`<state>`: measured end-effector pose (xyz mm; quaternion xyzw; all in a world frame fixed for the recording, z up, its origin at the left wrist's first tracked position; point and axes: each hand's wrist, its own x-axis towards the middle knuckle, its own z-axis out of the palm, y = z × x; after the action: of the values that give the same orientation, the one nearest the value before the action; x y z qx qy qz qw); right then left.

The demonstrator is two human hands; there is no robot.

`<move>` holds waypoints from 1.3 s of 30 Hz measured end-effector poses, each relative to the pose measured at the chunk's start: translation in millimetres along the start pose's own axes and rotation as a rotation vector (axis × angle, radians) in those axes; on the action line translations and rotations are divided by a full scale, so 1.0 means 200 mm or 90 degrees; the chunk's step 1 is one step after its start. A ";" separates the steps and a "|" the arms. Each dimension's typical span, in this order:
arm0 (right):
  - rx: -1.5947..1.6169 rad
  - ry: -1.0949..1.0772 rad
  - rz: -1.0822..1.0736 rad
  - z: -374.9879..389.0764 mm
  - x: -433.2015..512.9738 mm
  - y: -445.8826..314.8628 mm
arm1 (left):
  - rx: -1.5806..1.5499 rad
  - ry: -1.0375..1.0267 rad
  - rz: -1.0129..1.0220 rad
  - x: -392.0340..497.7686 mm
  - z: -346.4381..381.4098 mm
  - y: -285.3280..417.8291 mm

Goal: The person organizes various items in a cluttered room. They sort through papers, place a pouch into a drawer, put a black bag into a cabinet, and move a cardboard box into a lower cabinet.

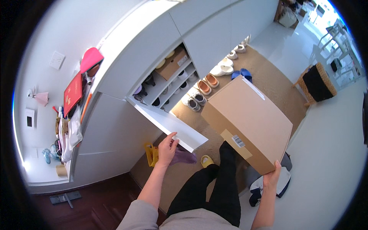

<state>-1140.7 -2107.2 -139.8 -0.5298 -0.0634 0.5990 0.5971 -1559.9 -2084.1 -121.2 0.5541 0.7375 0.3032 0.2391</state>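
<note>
My right hand grips the lower right corner of a large brown cardboard box. The box is closed, tilted, and bears a barcode label on its near side. My left hand holds the free edge of a white cabinet door, with its fingers over the edge. That door stands swung out from the white shoe cabinet. Inside the opening, shelves carry several shoes and a smaller cardboard box. The underside of the big box is hidden.
Several pairs of shoes line the brown mat along the cabinet. Blue slippers lie behind the box. A woven stool stands by the right wall. A yellow bag sits below the door. Clutter, including a red folder, covers the cabinet ledge.
</note>
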 end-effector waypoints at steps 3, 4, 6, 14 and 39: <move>0.006 -0.033 -0.031 0.06 -0.03 -0.15 | -0.001 0.008 0.018 0.04 0.04 0.01; 0.006 -0.021 -0.038 0.06 -0.03 -0.19 | 0.008 0.013 0.031 0.06 0.06 0.03; -0.001 0.004 -0.047 0.06 -0.01 -0.27 | 0.027 0.032 0.058 0.12 0.11 0.05; 0.008 0.030 -0.037 0.29 0.06 -0.56 | 0.039 0.058 0.015 0.41 0.25 0.19; -0.105 -0.271 0.115 0.90 -0.17 -0.15 | -0.207 0.443 -0.276 -0.12 -1.15 -0.62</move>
<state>-1258.9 -2025.6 -21.7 -0.4421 -0.1885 0.7410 0.4689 -1795.0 -2175.0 -47.7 0.2063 0.8160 0.5269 0.1185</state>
